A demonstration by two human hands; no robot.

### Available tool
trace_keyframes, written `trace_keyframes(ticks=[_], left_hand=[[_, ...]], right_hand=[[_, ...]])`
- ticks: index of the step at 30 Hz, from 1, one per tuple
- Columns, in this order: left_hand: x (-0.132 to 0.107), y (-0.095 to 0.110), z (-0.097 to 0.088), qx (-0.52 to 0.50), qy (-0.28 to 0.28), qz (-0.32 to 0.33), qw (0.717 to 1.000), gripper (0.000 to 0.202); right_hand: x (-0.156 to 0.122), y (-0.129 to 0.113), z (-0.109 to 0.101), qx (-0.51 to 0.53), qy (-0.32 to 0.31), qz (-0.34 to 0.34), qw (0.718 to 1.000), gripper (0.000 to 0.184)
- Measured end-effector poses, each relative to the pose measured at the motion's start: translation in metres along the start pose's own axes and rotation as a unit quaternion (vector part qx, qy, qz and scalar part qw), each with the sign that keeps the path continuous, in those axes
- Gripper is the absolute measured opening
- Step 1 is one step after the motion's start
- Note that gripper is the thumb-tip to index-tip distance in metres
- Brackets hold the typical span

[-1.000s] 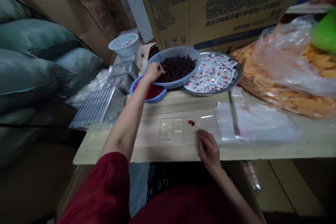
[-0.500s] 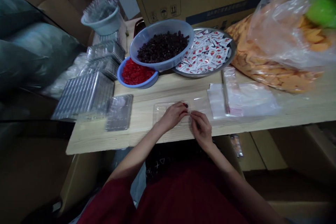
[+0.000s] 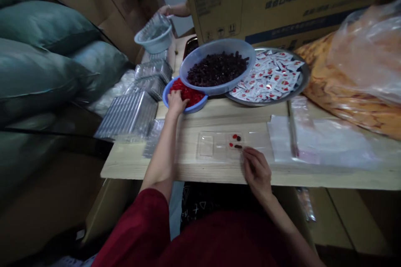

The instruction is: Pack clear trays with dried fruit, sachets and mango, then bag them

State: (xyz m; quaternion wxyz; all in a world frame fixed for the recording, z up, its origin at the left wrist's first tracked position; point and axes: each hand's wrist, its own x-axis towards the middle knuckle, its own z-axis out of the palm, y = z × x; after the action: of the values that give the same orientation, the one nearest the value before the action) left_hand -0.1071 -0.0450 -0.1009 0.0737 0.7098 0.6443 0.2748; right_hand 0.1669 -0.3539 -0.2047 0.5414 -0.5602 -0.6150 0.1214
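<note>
My left hand (image 3: 176, 102) reaches over the rim of a small blue bowl (image 3: 198, 107), its thumb and fingers apart on the glossy red pieces (image 3: 191, 94) inside. My right hand (image 3: 257, 170) is by the right part of a clear plastic tray (image 3: 206, 146), thumb and fingertips pressed together. Whatever they pinch is too small to make out. Two red pieces and two dark pieces (image 3: 238, 147) lie in the tray's small compartments. Behind the red pieces, a larger translucent bowl (image 3: 200, 84) holds many dark, short pieces (image 3: 219, 69), overlapping the blue bowl.
A metal tray (image 3: 305, 79) of small white-and-red packets stands behind. Stacked clear plastic trays (image 3: 128, 112) are at left, plastic sheets (image 3: 338, 142) at right. A large carton (image 3: 232, 0) rises at the back. Another person's hand (image 3: 164, 10) is near a far basin (image 3: 153, 44).
My left hand has left the clear tray and moved to the red pieces. My right hand stays near the tray's right part. The view has shifted left; the tray's small pieces are now uncovered.
</note>
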Motion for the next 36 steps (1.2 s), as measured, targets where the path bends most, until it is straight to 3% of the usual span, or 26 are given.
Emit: trace_keyframes(ticks=[2, 4, 10, 13, 17, 19, 21, 23, 25, 27, 29, 32, 36], left_hand=[[0.014, -0.004, 0.005, 0.017, -0.049, -0.008, 0.999, 0.032], [0.015, -0.003, 0.007, 0.007, -0.062, 0.005, 0.998, 0.024], [0.009, -0.006, 0.013, -0.127, 0.007, 0.027, 0.992, 0.031], [0.018, -0.008, 0.018, -0.18, 0.006, 0.028, 0.983, 0.032], [0.028, -0.014, 0.018, -0.204, 0.009, 0.004, 0.979, 0.027], [0.023, -0.016, 0.013, -0.257, 0.039, -0.013, 0.966, 0.02], [0.005, -0.01, 0.005, -0.319, 0.09, -0.016, 0.943, 0.013], [-0.029, 0.007, -0.003, -0.355, 0.112, 0.011, 0.928, 0.011], [-0.076, 0.034, -0.009, -0.361, 0.042, 0.067, 0.929, 0.015], [-0.128, 0.065, -0.01, -0.33, -0.105, 0.14, 0.928, 0.016], [-0.175, 0.089, -0.002, -0.293, -0.216, 0.223, 0.904, 0.016], [-0.214, 0.102, 0.024, -0.24, -0.253, 0.309, 0.885, 0.019], [-0.22, 0.094, 0.045, -0.189, -0.242, 0.341, 0.888, 0.025]], right_hand=[[-0.001, 0.002, 0.001, -0.005, 0.008, -0.012, 1.0, 0.031], [-0.001, 0.003, 0.002, -0.006, 0.013, -0.016, 1.0, 0.032], [-0.001, 0.003, 0.002, -0.011, 0.005, -0.019, 1.0, 0.031], [0.0, 0.002, 0.002, -0.004, 0.005, -0.024, 1.0, 0.031], [0.0, 0.003, 0.002, -0.008, 0.007, -0.017, 1.0, 0.031], [-0.001, 0.002, 0.002, -0.01, 0.007, -0.008, 1.0, 0.03], [-0.001, 0.0, 0.001, -0.008, 0.007, 0.001, 1.0, 0.03], [0.0, -0.004, -0.002, -0.001, 0.013, 0.012, 1.0, 0.03], [0.002, -0.007, -0.004, 0.008, 0.021, 0.023, 0.999, 0.03], [0.003, -0.011, -0.006, 0.011, 0.024, 0.029, 0.999, 0.03], [0.004, -0.015, -0.008, 0.01, 0.017, 0.03, 0.999, 0.03], [0.003, -0.019, -0.009, 0.012, 0.002, 0.03, 0.999, 0.031], [0.002, -0.018, -0.009, 0.013, -0.009, 0.027, 1.0, 0.03]])
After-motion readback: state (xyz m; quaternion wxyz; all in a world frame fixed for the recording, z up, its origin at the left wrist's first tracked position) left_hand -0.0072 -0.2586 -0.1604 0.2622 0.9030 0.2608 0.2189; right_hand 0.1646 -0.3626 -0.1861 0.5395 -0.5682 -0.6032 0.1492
